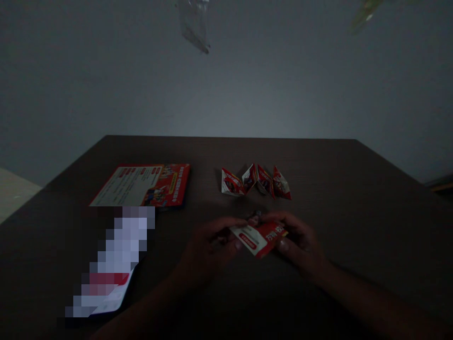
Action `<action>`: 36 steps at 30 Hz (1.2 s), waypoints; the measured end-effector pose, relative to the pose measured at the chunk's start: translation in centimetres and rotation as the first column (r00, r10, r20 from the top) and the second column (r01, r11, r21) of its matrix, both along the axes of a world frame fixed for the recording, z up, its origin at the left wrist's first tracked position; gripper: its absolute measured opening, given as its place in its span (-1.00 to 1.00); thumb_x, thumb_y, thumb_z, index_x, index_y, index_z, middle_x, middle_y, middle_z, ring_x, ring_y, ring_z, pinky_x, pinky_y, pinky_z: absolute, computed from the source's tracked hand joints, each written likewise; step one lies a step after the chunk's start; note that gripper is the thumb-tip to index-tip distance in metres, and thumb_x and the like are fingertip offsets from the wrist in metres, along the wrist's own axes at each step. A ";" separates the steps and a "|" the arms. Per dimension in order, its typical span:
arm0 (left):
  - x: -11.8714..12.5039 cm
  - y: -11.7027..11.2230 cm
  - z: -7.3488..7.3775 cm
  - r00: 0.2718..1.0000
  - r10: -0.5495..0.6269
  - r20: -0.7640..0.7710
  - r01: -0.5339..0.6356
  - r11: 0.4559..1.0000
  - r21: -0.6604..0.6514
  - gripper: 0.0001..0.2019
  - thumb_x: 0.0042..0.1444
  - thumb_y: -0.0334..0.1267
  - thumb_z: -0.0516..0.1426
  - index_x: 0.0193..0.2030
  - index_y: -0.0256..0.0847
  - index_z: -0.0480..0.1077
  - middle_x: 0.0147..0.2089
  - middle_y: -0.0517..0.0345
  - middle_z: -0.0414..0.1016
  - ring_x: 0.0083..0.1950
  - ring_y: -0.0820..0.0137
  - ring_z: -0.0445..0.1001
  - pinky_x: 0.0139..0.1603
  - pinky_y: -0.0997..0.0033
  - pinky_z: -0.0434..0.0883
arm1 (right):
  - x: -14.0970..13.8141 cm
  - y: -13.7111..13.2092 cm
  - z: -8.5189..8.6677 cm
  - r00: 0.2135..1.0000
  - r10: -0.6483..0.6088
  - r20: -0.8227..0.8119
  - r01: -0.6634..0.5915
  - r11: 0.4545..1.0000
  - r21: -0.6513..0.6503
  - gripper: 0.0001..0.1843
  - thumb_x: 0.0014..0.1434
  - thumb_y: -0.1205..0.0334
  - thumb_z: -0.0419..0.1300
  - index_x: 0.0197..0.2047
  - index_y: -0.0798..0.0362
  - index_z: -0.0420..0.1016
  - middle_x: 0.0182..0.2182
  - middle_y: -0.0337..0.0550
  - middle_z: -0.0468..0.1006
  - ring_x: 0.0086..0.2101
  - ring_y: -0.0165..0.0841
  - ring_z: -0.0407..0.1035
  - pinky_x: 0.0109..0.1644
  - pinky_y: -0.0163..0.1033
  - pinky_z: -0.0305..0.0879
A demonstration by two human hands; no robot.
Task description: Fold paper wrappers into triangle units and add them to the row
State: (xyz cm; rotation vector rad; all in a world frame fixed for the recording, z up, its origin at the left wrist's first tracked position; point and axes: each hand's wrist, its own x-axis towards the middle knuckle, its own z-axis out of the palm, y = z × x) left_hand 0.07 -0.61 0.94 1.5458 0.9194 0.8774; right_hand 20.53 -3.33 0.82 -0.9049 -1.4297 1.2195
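Dim room, dark wood-look worktop (329, 184) against a pale wall (304, 85). Landmark: a row of four folded paper pcs (265, 179), red & white w/ print, standing w/ pointed corners up, approx. mid-worktop; can't tell if they're joined.

Nearer the wearer than the row, just in front of it, two bare hands hold a folded red-and-white paper (256, 240) off to neither side, btwn them. It's tilted, one corner pointing down toward the wearer; white characters on the red part, a red label on the white part. A small dark bit pokes up at its far edge, too dim to ID.

L hand (212, 250): thumb & fingers clamped on the paper's L edge. R hand (300, 243): fingers over the far R edge, thumb below, also clamped on it.

L of the row, well apart, lies a flat printed flyer (141, 186), red w/ a white text panel & colorful figures; text too small to read. Nearer the wearer & further L than the row: a phone (109, 278), screen lit, mostly pixelated. Above & beyond the row, a clear plastic bag (194, 26) at the wall; upper R, a blurry yellow-green thing (366, 14).
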 end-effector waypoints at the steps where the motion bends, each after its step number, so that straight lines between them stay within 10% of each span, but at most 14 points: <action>1: -0.1 0.0 0.0 0.999 -0.006 0.047 0.008 0.999 -0.041 -0.73 0.01 -0.35 0.15 -0.10 -0.18 0.47 -0.16 0.07 0.57 -0.25 0.34 0.52 -0.30 0.41 0.46 | 0.0 0.0 -0.1 1.000 0.006 -0.011 -0.006 1.000 -0.020 -0.67 0.12 0.00 0.20 -0.08 -0.03 0.43 -0.13 -0.08 0.54 -0.15 -0.26 0.44 -0.10 -0.18 0.38; 6: -0.2 0.1 -0.3 0.982 -0.009 0.191 0.031 0.993 -0.115 -0.78 0.06 -0.32 0.12 -0.14 -0.23 0.48 -0.31 0.10 0.56 -0.41 0.41 0.49 -0.41 0.45 0.46 | -0.4 0.3 -0.7 0.996 -0.088 0.031 0.092 0.982 -0.168 -0.84 0.14 0.17 0.23 -0.19 0.00 0.48 -0.34 -0.18 0.57 -0.38 -0.40 0.44 -0.34 -0.34 0.35; 21: 0.6 0.1 -0.2 0.987 0.080 -0.142 -0.061 0.990 0.130 -0.85 0.08 -0.37 0.14 -0.22 -0.17 0.51 -0.25 0.17 0.60 -0.25 0.39 0.55 -0.26 0.48 0.43 | -0.9 0.9 -0.9 0.997 -0.008 0.079 0.024 0.978 -0.207 -0.85 0.08 0.20 0.27 -0.26 0.06 0.50 -0.40 -0.20 0.57 -0.41 -0.42 0.44 -0.35 -0.33 0.35; 31: 0.3 0.2 -0.6 0.858 0.219 -0.465 -0.054 0.938 0.342 -0.86 0.12 -0.30 0.11 -0.23 -0.12 0.48 -0.25 0.14 0.55 -0.19 0.28 0.45 -0.15 0.27 0.32 | -0.4 0.8 -0.2 0.821 -0.022 0.571 -0.031 0.996 0.083 -0.80 0.16 0.30 0.17 -0.11 0.01 0.47 -0.28 -0.14 0.53 -0.29 -0.33 0.40 -0.23 -0.22 0.31; 36: 0.5 0.3 -0.5 0.821 0.224 -0.525 -0.038 0.939 0.342 -0.85 0.12 -0.32 0.07 -0.24 -0.14 0.48 -0.25 0.14 0.55 -0.19 0.25 0.42 -0.09 0.17 0.26 | -0.1 1.0 -0.2 0.715 -0.038 0.698 -0.127 0.975 0.184 -0.44 -0.12 0.10 0.41 -0.02 0.00 0.43 -0.18 -0.10 0.49 -0.14 -0.21 0.33 -0.04 -0.08 0.23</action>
